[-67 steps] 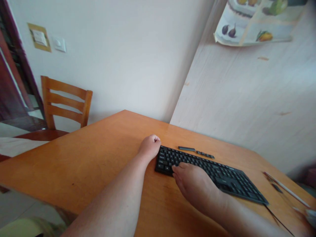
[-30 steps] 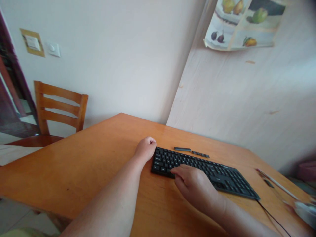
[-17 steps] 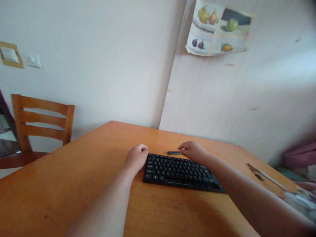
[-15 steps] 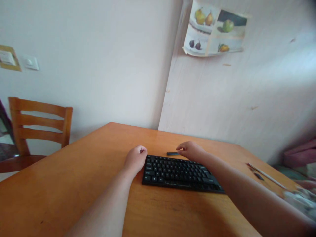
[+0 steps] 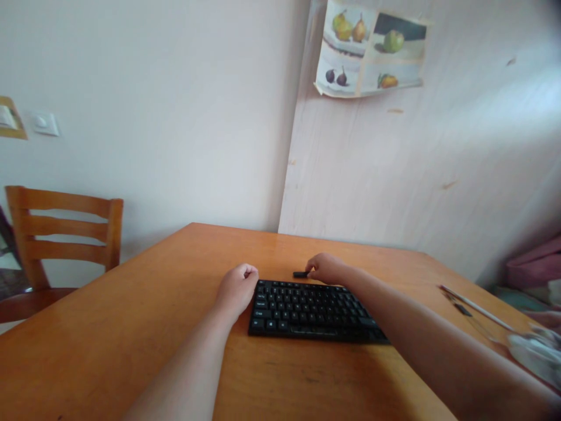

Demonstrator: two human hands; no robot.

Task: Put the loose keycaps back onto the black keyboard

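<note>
Head view, the only 1. A black keyboard [image 5: 302, 304] is laid flat on the wooden table [image 5: 153, 333], its right part hidden under the right forearm. In its near row a long strip [image 5: 313, 331] can be seen that looks uncapped; too dark to be sure.

Right hand [image 5: 326, 269]: stretched over to the far side of the keyboard. Its fingers look pinched on the right end of a small black bar [image 5: 300, 274], placed just beyond the keyboard's far edge. Whether the bar is lifted or resting on the table cannot be told.

Left hand [image 5: 236, 289]: placed at the keyboard's far left corner, fingers curled closed, no object seen in them. Whether the corner is pressed or only brushed cannot be told.

Handling, as judged: the bar is best gripped across its narrow sides, closer to the middle, as a thin piece held by 1 end may tip or twist. Light pressure should be used. The right forearm is best kept raised so that no keys are pressed or dragged. The keyboard is best steadied by the left hand, without being pushed.

Off to the right, a thin stick [image 5: 477, 308] is seen on the table, well apart from both hands.
</note>
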